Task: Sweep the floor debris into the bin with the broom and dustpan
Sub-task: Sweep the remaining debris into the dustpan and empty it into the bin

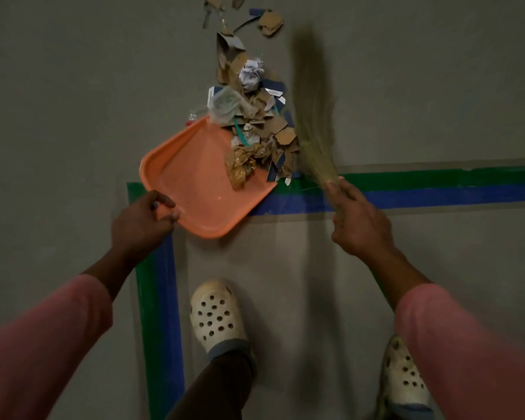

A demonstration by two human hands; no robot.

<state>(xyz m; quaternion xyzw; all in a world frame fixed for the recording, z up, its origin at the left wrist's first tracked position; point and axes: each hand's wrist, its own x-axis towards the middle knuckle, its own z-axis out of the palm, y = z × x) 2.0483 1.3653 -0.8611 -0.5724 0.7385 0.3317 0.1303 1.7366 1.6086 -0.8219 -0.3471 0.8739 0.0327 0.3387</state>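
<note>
On the grey floor (73,116) lies an orange dustpan (194,183), with cardboard and paper scraps (255,122) heaped over its far edge. A grass broom (312,116) flanks the heap's right side. The left hand (143,219) pinches the dustpan's near corner; the right hand (358,219) grips the broom.

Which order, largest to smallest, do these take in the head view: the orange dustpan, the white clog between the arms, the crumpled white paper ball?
1. orange dustpan
2. white clog, though it sits nearer the camera
3. crumpled white paper ball

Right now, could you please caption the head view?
Left hand holds orange dustpan; right hand holds broom beside debris pile.
</note>
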